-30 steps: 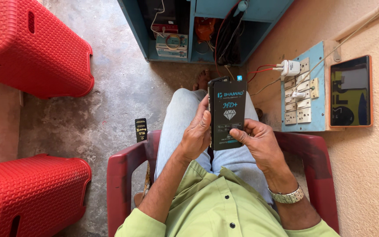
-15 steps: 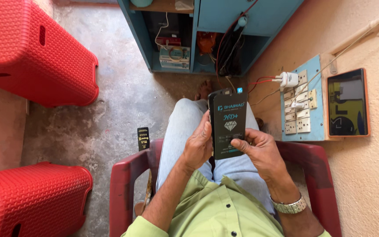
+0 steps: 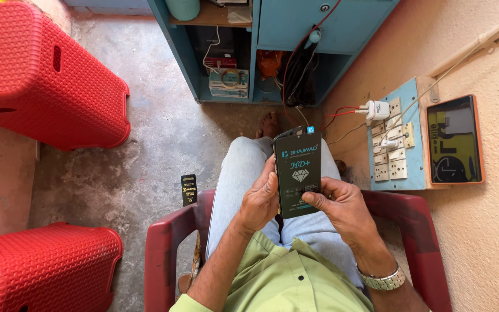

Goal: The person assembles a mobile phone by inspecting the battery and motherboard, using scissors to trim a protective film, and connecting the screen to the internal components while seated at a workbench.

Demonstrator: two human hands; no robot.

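Gripping the dark flat packet (image 3: 298, 173) by its edges, left hand (image 3: 259, 199) and right hand (image 3: 342, 208) above the lap.

A flat, dark rectangular packet (image 3: 298, 173) with a diamond emblem and pale lettering on its face is held upright above the lap, gripped along its left edge and lower right corner, with a phone edge seen just behind its top.
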